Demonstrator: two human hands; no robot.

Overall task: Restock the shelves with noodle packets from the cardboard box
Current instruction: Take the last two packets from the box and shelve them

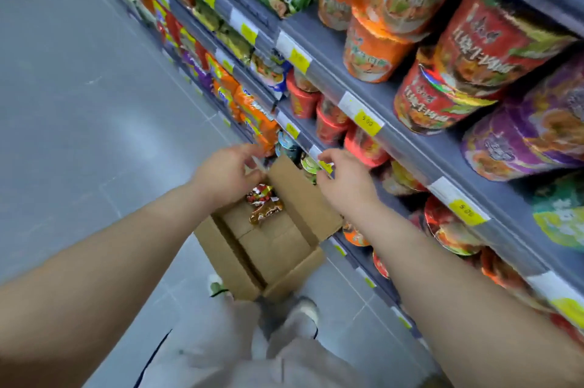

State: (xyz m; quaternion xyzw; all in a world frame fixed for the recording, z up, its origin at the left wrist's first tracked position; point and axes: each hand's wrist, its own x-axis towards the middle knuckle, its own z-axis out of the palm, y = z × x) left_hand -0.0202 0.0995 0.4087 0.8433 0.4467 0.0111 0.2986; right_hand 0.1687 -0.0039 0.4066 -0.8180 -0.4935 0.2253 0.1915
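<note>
Your left hand (227, 172) and right hand (344, 179) blur, grip untellable; bumping the cardboard box (229, 261) could shift its last noodle packet (264, 204).

A yellow price tag (368, 119) on the grey shelf edge (414, 160) reads 5.00, upside down; a second tag (466, 210) further along reads the same; the Chinese print on the red cups (458, 71) is too blurred to read
</note>
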